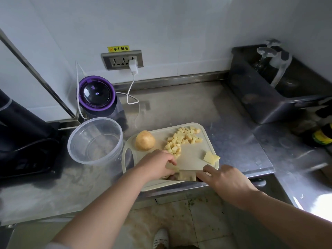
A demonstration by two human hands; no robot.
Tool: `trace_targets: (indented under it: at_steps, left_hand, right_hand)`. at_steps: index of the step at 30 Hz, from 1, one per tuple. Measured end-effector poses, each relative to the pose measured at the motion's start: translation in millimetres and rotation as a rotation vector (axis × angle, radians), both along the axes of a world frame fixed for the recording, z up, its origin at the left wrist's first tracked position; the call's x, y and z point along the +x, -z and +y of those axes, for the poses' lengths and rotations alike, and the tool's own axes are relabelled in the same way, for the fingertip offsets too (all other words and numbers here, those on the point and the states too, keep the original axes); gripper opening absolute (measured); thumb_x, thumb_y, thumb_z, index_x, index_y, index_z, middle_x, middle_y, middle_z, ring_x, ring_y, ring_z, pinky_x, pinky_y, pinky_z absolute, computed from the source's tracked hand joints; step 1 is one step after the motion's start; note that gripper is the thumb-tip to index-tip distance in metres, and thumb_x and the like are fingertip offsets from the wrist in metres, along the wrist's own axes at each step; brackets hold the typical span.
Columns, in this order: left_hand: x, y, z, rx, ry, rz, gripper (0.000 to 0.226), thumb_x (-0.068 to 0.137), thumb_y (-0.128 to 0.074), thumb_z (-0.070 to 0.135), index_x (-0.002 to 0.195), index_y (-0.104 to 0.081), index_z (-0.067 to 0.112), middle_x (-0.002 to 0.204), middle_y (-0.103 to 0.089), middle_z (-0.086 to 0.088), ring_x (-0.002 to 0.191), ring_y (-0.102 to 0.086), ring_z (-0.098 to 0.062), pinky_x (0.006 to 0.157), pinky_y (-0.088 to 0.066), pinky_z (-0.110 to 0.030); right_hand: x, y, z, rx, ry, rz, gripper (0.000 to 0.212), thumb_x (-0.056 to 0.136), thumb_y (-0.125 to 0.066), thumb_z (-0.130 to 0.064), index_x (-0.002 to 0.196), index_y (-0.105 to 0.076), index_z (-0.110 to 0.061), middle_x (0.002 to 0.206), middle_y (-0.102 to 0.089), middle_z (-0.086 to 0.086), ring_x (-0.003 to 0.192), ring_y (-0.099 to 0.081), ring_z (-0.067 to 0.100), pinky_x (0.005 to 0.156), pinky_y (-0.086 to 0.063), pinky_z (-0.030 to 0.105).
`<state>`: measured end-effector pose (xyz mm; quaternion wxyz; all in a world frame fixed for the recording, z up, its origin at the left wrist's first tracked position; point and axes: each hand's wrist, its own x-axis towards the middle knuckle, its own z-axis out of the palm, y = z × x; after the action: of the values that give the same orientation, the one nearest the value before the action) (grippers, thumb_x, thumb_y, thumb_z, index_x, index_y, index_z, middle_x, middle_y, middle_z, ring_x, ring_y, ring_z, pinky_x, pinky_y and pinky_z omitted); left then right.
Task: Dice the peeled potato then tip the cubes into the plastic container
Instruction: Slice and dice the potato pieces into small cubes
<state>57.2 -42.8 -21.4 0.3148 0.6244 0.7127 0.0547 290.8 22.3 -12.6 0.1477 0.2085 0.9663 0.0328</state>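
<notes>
Steel counter [206,108] carries a pale cutting board [192,159] at its near edge. Clear plastic container [95,141] stands just left of the board. Left hand [158,164] pins a potato piece [171,167] with curled fingers at the board's near edge. Right hand [224,178] grips the knife [186,176], blade against that piece. Whole potato [145,140] sits far left on the board, cubes [181,139] far centre, slices [211,157] right.

Pretty clearly a kitchen, and it looked more like a work canteen than a cosy home one. The counter [188,105] was all stainless steel, and a deep steel tub [265,106] sat at the right. A purple-rimmed blender [97,95] stood below a wall socket [122,60] with a yellow warning sticker, and diced potato [181,139] lay on a cutting board [194,159].
</notes>
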Motion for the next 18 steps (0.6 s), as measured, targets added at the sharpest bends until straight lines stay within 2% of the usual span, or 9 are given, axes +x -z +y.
trace_targets:
  at_steps: [2,4,6,8,13,18]
  left_hand:
    - [7,6,5,-0.006,0.025,0.055,0.033,0.088,-0.066,0.032,0.120,-0.060,0.032,0.129,-0.056,0.006,0.112,-0.056,-0.015,0.094,-0.048,-0.035]
    - [13,11,8,0.002,0.034,0.072,0.034,0.090,-0.063,0.029,0.123,-0.059,0.030,0.129,-0.058,0.006,0.112,-0.057,-0.016,0.092,-0.048,-0.032]
    - [15,14,11,0.017,0.040,0.076,0.034,0.091,-0.062,0.027,0.124,-0.059,0.029,0.128,-0.059,0.007,0.112,-0.057,-0.015,0.092,-0.048,-0.031]
    - [16,17,13,0.021,0.042,0.080,0.034,0.090,-0.063,0.027,0.124,-0.060,0.029,0.127,-0.060,0.007,0.111,-0.057,-0.014,0.093,-0.048,-0.032]
    - [18,26,12,0.025,0.062,0.088,0.037,0.088,-0.066,0.025,0.124,-0.059,0.025,0.130,-0.055,0.008,0.111,-0.055,-0.015,0.094,-0.047,-0.034]
    - [23,32,7,0.105,0.010,0.142,0.036,0.088,-0.063,0.026,0.124,-0.057,0.024,0.130,-0.052,0.010,0.108,-0.056,-0.015,0.090,-0.049,-0.031]
  right_hand:
    - [4,6,4,0.037,-0.030,0.002,0.062,0.061,-0.078,-0.002,0.117,-0.058,-0.021,0.096,-0.060,0.001,0.048,-0.053,0.019,0.042,-0.044,0.026]
    - [6,11,5,0.039,-0.055,-0.008,0.060,0.058,-0.083,-0.004,0.111,-0.060,-0.019,0.091,-0.061,0.002,0.045,-0.053,0.020,0.041,-0.040,0.026]
    - [6,8,7,0.049,-0.063,0.043,0.064,0.037,-0.091,-0.005,0.094,-0.066,-0.019,0.075,-0.059,0.002,0.034,-0.045,0.019,0.034,-0.029,0.023]
    - [9,8,8,0.048,-0.079,0.062,0.066,0.027,-0.091,-0.004,0.087,-0.066,-0.019,0.069,-0.056,0.001,0.029,-0.037,0.017,0.034,-0.022,0.022]
    - [28,4,15,0.081,-0.110,0.046,0.062,0.035,-0.084,0.002,0.088,-0.061,-0.021,0.068,-0.052,0.000,0.035,-0.020,0.014,0.031,-0.027,0.022]
    - [54,6,31,0.141,-0.068,0.034,0.066,0.044,-0.077,0.008,0.101,-0.064,-0.021,0.075,-0.056,-0.001,0.034,-0.029,0.017,0.032,-0.039,0.028]
